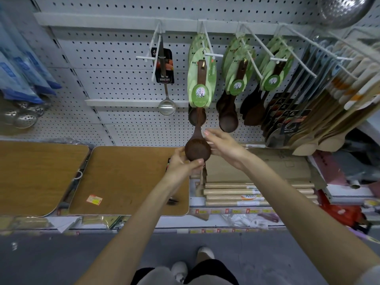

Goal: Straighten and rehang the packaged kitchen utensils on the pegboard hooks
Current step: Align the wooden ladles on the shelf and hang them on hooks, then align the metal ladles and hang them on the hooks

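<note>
A dark wooden ladle [197, 148] on a green card [201, 87] hangs from a white pegboard hook [207, 48] at the centre. My left hand [183, 164] grips the ladle's bowl from below, thumb on its lower rim. My right hand [224, 146] touches the bowl's right side with nearly straight fingers. More green-carded dark wooden ladles [228, 118] and dark wooden spatulas [255, 114] hang on the two hooks to the right. A steel ladle [167, 106] on a black card hangs on the hook to the left.
Two wooden cutting boards [127, 179] lie on the shelf below at left. Rolling pins [234, 194] and flat cardboard lie below at right. Light wooden spatulas [333, 112] hang far right, steel skimmers [22, 116] far left, and a colander [345, 11] hangs at top right.
</note>
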Available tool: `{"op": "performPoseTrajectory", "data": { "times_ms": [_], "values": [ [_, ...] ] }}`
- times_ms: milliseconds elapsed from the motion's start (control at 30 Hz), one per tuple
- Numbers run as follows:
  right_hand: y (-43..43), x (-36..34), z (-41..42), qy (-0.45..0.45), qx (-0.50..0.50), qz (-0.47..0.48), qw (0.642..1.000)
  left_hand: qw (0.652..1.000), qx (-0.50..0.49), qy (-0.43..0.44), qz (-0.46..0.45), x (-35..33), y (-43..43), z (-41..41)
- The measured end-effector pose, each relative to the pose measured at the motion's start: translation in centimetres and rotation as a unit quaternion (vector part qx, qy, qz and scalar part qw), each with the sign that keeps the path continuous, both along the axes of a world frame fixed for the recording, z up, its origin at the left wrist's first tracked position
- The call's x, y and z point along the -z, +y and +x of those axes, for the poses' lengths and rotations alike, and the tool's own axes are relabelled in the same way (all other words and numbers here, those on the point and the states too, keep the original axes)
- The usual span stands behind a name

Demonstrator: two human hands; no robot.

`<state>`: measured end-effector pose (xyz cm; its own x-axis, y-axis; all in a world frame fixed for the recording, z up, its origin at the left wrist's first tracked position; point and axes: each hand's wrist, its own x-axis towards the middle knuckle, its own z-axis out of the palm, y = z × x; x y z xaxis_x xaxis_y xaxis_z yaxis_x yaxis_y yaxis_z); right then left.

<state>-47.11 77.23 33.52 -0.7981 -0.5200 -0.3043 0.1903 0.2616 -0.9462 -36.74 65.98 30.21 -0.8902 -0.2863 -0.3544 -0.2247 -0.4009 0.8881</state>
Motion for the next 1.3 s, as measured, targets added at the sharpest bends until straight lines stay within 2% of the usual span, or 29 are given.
{"op": "performPoseTrajectory", "data": {
  "times_ms": [200,400,500,633,700,967,1067,1133,1233,1300],
  "values": [
    [-0.3,0.1,-1.0,-0.036,0.075,-0.072,0.994,1.0,0.028,0.003,0.005,-1.2,-0.9,-2.7],
    [-1.1,1.2,-2.7,-0.075,0.086,-0.083,0.99,1.0,0.025,-0.01,0.01,-0.7,-1.4,-4.9],
    [-1.5,2.2,-3.7,-0.112,0.09,-0.075,0.987,0.999,0.036,-0.026,-0.03,-0.2,-1.4,-5.2],
    [-1.9,3.5,-5.0,-0.164,0.088,-0.076,0.979,0.988,0.048,-0.053,-0.135,0.3,-1.3,-6.1],
    [-2.1,3.8,-5.9,-0.163,0.072,-0.061,0.982,0.981,0.056,-0.072,-0.172,0.5,-1.4,-6.6],
    [-1.7,4.9,-9.8,-0.135,-0.037,0.065,0.988,0.962,0.096,-0.147,-0.209,1.4,-3.6,-7.8],
    [-1.8,4.8,-10.1,-0.099,-0.068,0.118,0.986,0.934,0.114,-0.16,-0.3,2.2,-4.3,-6.9],
    [-1.9,4.7,-10.2,-0.018,-0.119,0.2,0.972,0.894,0.144,-0.172,-0.388,2.9,-5.0,-5.9],
    [-2.1,4.3,-9.8,0.123,-0.221,0.329,0.91,0.814,0.208,-0.184,-0.511,3.7,-6.4,-4.1],
    [-2.4,4.2,-9.1,0.183,-0.257,0.381,0.869,0.777,0.238,-0.184,-0.553,3.7,-7.4,-3.1]
  ]
}}
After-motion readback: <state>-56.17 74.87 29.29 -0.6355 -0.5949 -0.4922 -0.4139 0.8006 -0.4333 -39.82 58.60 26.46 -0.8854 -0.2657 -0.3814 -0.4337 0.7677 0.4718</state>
